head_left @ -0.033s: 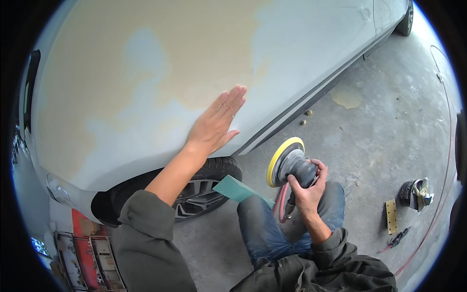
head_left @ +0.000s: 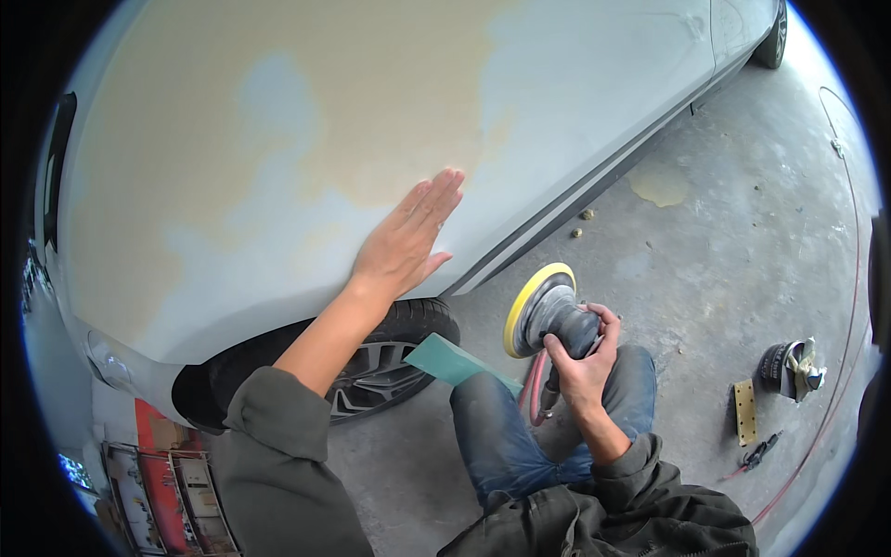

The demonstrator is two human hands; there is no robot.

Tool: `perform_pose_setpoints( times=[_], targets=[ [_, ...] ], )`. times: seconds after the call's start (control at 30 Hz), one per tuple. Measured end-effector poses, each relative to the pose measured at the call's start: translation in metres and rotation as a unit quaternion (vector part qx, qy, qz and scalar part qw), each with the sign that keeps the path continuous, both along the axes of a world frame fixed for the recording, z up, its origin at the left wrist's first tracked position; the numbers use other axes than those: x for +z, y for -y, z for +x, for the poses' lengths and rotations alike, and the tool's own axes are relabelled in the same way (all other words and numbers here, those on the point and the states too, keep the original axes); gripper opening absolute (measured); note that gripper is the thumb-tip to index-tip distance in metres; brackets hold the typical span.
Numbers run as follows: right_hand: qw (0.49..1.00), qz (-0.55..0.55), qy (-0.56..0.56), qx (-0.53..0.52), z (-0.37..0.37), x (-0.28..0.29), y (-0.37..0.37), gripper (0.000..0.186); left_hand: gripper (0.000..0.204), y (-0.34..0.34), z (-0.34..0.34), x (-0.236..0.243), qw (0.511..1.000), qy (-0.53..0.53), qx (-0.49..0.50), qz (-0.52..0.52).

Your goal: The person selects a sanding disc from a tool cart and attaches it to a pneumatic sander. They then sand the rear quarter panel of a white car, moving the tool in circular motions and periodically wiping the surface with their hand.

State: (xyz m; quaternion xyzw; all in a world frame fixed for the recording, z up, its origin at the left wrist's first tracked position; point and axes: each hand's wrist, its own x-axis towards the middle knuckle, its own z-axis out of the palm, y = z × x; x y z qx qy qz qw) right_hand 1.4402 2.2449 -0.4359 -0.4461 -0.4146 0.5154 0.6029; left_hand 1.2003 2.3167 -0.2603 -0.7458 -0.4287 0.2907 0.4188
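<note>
My left hand lies flat on the white car panel, fingers stretched forward and thumb apart. Its fingertips touch the lower border of a large beige sanded filler patch. In my right hand is a round sander, gripped by its dark body. The yellow-rimmed pad faces the panel but stays apart from it. A pinkish hose hangs from the tool beside my knee. A pale green sheet rests by my left knee, in front of the wheel.
On the concrete floor to the right are a dark can with crumpled material in it, a yellow perforated strip, and a small black hose fitting. A thin red hose runs along the far right. Two small lumps lie near the sill. Shelving stands lower left.
My left hand has slid very slightly back and to the left on the panel. The sander has shifted a touch to the left in my right hand.
</note>
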Motion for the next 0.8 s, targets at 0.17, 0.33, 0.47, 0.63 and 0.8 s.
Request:
perform_pose_setpoints(
  times=[0.17, 0.33, 0.47, 0.63, 0.8],
  targets=[
    [1.000, -0.004, -0.002, 0.028, -0.008, 0.004, 0.010, 0.067, 0.091, 0.016, -0.005, -0.004, 1.000, -0.016, 0.008, 0.007],
    [0.999, -0.009, 0.022, 0.045, -0.002, 0.006, 0.017, 0.067, 0.090, -0.009, 0.007, -0.004, 1.000, -0.007, -0.010, 0.013],
    [0.999, -0.007, 0.029, 0.032, 0.005, 0.007, 0.014, 0.067, 0.089, -0.037, 0.019, -0.013, 0.999, 0.007, -0.030, 0.021],
    [0.999, 0.005, 0.021, -0.027, 0.006, -0.001, -0.003, 0.067, 0.087, -0.034, 0.020, -0.022, 0.999, 0.033, -0.015, 0.009],
    [0.999, 0.009, 0.020, -0.043, -0.019, 0.013, -0.024, 0.067, 0.086, 0.013, -0.003, -0.038, 0.997, 0.077, 0.018, -0.026]
  ],
)
